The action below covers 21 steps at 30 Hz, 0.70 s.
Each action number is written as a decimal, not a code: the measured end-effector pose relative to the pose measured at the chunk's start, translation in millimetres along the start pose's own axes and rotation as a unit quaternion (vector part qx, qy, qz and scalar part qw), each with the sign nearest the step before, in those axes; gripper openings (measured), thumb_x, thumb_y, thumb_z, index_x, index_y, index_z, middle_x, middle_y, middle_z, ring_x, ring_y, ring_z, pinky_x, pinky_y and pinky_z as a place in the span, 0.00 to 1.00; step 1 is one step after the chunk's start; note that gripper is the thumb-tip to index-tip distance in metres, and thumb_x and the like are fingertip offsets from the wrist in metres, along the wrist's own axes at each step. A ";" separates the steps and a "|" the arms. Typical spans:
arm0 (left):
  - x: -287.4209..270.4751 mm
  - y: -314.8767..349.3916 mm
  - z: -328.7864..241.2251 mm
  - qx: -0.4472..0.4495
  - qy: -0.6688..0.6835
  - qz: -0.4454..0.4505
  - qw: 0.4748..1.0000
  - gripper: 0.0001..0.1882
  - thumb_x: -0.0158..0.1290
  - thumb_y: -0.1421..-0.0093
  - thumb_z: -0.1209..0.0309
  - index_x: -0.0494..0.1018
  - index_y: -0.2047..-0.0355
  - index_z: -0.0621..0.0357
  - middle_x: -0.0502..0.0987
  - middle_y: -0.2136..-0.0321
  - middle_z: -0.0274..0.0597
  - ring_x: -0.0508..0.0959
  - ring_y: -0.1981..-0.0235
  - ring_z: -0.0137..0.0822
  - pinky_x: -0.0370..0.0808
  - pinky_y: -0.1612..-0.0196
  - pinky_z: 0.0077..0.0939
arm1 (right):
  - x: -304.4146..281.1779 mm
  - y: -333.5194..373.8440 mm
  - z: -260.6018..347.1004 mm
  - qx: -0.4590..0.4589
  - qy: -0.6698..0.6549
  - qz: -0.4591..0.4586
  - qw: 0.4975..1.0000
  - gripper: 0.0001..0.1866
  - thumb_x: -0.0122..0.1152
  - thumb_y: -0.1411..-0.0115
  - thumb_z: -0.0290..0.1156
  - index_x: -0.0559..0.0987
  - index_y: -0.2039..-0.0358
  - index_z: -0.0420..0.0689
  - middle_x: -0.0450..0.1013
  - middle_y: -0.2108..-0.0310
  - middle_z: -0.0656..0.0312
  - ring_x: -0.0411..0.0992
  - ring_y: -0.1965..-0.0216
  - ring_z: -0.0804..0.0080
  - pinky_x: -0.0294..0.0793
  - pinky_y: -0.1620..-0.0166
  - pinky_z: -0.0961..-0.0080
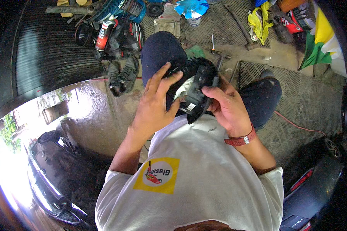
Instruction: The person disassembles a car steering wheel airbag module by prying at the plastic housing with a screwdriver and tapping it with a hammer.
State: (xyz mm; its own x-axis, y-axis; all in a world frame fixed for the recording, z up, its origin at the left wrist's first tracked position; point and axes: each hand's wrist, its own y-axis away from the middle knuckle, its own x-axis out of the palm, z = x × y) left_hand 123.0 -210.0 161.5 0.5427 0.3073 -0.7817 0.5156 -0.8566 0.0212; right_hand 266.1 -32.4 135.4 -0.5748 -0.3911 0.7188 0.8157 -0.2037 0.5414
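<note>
Over my lap is a black plastic car side mirror (200, 86), tilted, with a pale glossy face on its left side and a small white label near its lower end. My right hand (229, 106) is closed around its right edge, thumb on top, and a red-banded watch sits on that wrist. My left hand (156, 100) is beside the glossy face with fingers spread. Its thumb reaches the lower edge of the mirror; whether it presses there I cannot tell. The far end of the mirror is in shadow against my dark trouser leg.
A screwdriver (213, 45) lies on the floor beyond my lap. At the far left are a red spray can (104, 34), a blue bucket (129, 9) and dark shoes (122, 75). A yellow plastic bag (259, 22) lies far right. Dark cars (59, 173) flank me.
</note>
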 end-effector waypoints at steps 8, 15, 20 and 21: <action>-2.9 -3.9 -4.4 -0.178 0.169 -0.030 0.969 0.45 0.60 0.49 0.87 0.64 0.29 0.54 0.79 0.42 0.58 0.79 0.38 0.55 0.72 0.34 0.42 | 32.2 3.0 -26.7 -0.035 0.086 0.025 0.995 0.36 0.69 0.31 0.26 0.60 0.29 0.45 0.76 0.45 0.63 0.77 0.45 0.75 0.79 0.44 0.74; 14.4 19.7 64.1 -0.199 0.503 -0.027 0.841 0.41 0.70 0.42 0.75 0.65 0.30 0.63 0.75 0.37 0.44 0.78 0.39 0.38 0.75 0.36 0.36 | 51.8 9.8 -26.8 -0.019 0.027 0.160 0.987 0.46 0.67 0.29 0.26 0.47 0.22 0.37 0.75 0.36 0.49 0.77 0.43 0.71 0.76 0.40 0.74; 4.1 32.6 70.2 -0.272 0.466 -0.094 0.837 0.31 0.69 0.36 0.70 0.72 0.35 0.63 0.80 0.41 0.44 0.79 0.41 0.39 0.76 0.37 0.39 | -21.7 -43.7 11.6 -0.208 0.210 -0.092 0.951 0.27 0.64 0.27 0.33 0.68 0.31 0.43 0.81 0.45 0.49 0.83 0.52 0.66 0.83 0.49 0.68; 2.1 31.7 70.2 -0.283 0.460 -0.106 0.835 0.30 0.69 0.36 0.71 0.73 0.35 0.63 0.81 0.42 0.44 0.80 0.42 0.39 0.76 0.37 0.39 | -64.0 -70.9 3.9 -0.226 0.212 -0.146 0.939 0.26 0.66 0.27 0.35 0.70 0.33 0.43 0.82 0.47 0.53 0.83 0.54 0.67 0.84 0.50 0.68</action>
State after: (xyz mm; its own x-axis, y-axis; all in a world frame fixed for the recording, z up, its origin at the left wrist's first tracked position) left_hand 93.9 -265.6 116.8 0.5453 0.8382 -0.0018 0.7542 -0.4897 0.4374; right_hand 244.8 10.5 52.7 -0.7793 -0.5619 0.2772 0.6261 -0.6814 0.3791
